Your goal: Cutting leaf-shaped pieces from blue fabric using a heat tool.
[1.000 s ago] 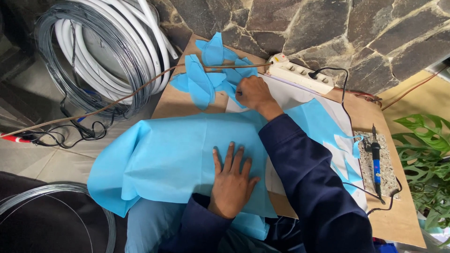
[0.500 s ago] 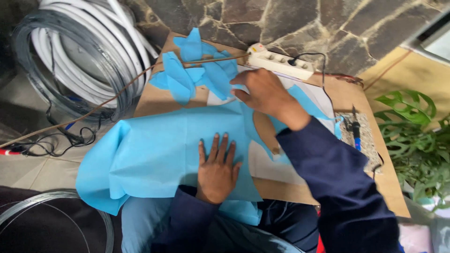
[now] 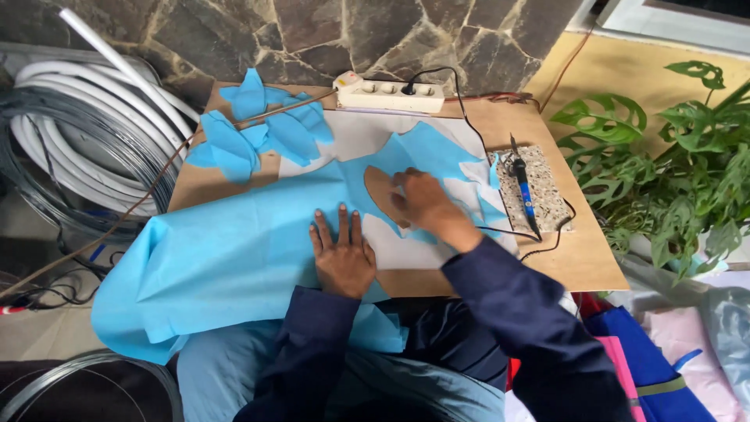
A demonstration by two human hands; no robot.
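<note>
The left hand [image 3: 344, 258] is lying open, pressing the blue fabric sheet [image 3: 234, 250] flat on the board [image 3: 578, 258], while the right hand [image 3: 418, 199] is gripping a brown template [image 3: 379, 191] on it. Should the flat palm ease off, the fabric is likely sliding and the template drifting.

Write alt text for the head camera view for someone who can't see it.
A person's left hand presses flat on a light blue fabric sheet on a wooden board, while the right hand holds a brown leaf-shaped template against it. A soldering iron rests nearby.
</note>
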